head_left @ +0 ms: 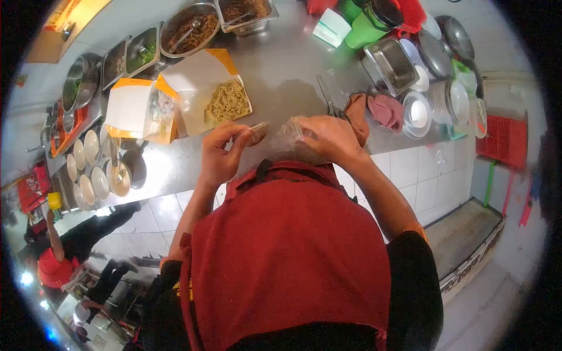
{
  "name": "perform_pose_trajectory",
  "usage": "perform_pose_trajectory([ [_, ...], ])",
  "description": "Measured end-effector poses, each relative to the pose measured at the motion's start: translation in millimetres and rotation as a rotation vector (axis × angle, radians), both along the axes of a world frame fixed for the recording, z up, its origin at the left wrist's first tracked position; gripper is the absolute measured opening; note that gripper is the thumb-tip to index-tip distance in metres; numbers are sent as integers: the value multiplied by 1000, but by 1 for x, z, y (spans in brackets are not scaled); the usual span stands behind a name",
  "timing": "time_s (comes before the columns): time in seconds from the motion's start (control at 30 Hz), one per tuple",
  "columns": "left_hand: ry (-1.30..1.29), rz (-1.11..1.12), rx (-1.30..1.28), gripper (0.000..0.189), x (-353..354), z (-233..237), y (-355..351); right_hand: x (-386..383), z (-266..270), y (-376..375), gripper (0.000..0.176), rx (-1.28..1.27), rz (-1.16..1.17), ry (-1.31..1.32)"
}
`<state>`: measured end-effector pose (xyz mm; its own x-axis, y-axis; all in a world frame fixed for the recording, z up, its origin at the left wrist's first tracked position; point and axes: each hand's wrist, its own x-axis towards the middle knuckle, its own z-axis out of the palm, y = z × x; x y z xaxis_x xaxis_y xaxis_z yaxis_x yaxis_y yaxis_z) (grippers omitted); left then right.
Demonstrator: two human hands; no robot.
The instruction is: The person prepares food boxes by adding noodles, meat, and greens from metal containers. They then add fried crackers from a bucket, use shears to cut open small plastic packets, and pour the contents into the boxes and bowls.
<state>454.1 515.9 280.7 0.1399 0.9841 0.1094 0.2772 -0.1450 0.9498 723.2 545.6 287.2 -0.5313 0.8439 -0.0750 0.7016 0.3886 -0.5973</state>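
Observation:
My left hand [224, 151] is closed in a pinch on a small clear plastic packet [257, 132] with something brownish in it. My right hand [331, 138] is closed on a crumpled clear plastic bag [291, 131], just to the right of the packet. Both hands are over the near edge of the steel counter [281, 76]. Beyond my left hand lies an open takeaway box [190, 88] with noodles [228, 100] in it. Left of it stands another open box [130, 109] with a plastic-wrapped item [162, 111] inside.
Scissors [331, 105] and brown and pink cloths [386, 111] lie right of my right hand. Farther right are a steel pan [393, 65] and stacked plates [448, 100]. Pans of brown topping [193, 32] line the back left; bowls [100, 183] stand left. Other people [55, 266] are at lower left.

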Motion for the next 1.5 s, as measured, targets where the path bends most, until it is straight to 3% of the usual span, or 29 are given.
perform_pose_trajectory([
  [0.13, 39, -13, 72, 8, 1, 1, 5, 0, -50, 15, 24, 151, 71, 206],
  [0.2, 31, -39, 29, 8, 1, -1, 6, -5, -58, 16, 21, 3, -42, 236],
  [0.33, 84, -61, 22, 7, 1, -2, 8, -11, -71, 11, 19, 41, -99, 288],
  [0.43, 89, -74, 52, 7, 2, -6, 5, -20, -61, 0, 13, -82, -293, 401],
  [0.6, 141, -101, 48, 6, 1, -6, 2, -30, -66, -5, 23, 214, -470, 482],
  [0.7, 147, -131, 28, 6, 2, -8, 1, -33, -74, -3, 19, 227, -516, 471],
  [0.8, 123, -148, 12, 6, 5, -5, 6, -31, -77, -2, 13, 67, -508, 368],
  [0.93, 183, -183, -52, 8, 1, -22, 14, -29, -88, -1, 8, 48, -509, 399],
  [1.13, 271, -174, -54, 9, 5, -30, 18, -25, -85, -6, 22, 37, -473, 473],
  [1.33, 360, -203, 101, 9, 11, -32, 25, -23, -70, -5, 29, -95, -442, 482],
  [1.5, 436, -238, 353, 15, 10, -45, 35, -20, -71, -2, 29, -2, -409, 475],
])
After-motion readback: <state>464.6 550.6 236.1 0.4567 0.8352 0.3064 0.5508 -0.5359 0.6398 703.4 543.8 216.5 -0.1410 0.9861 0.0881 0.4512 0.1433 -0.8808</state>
